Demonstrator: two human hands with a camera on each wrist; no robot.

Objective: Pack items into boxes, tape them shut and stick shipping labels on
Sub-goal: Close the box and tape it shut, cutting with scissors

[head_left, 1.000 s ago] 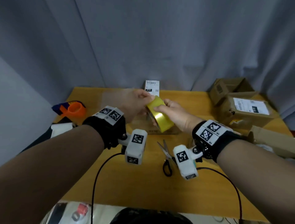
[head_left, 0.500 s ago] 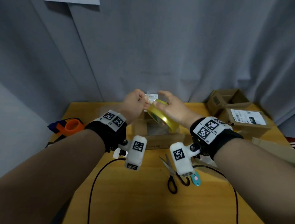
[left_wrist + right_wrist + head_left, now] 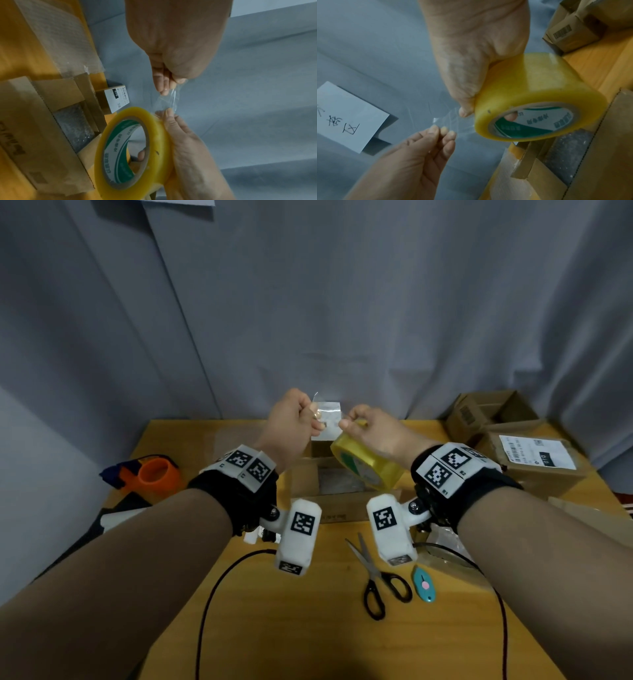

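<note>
My right hand (image 3: 373,429) grips a yellowish roll of clear packing tape (image 3: 368,465), fingers through its core, raised above the table. My left hand (image 3: 294,422) pinches the loose end of the tape (image 3: 327,414) and holds a short clear strip away from the roll (image 3: 133,148). In the right wrist view the strip (image 3: 453,124) spans between the left fingertips (image 3: 443,130) and the roll (image 3: 537,97). Below the hands stands an open cardboard box (image 3: 335,501) with bubble wrap (image 3: 73,128) inside.
Black scissors (image 3: 376,580) and a small teal cutter (image 3: 424,585) lie on the wooden table (image 3: 308,628) near me. An orange tape dispenser (image 3: 150,474) sits at the left. Labelled cardboard boxes (image 3: 527,460) stand at the back right, a small labelled box (image 3: 116,98) behind the open one.
Both hands have risen with the roll. The left hand has peeled the tape end free and drawn a short strip away from the roll.
</note>
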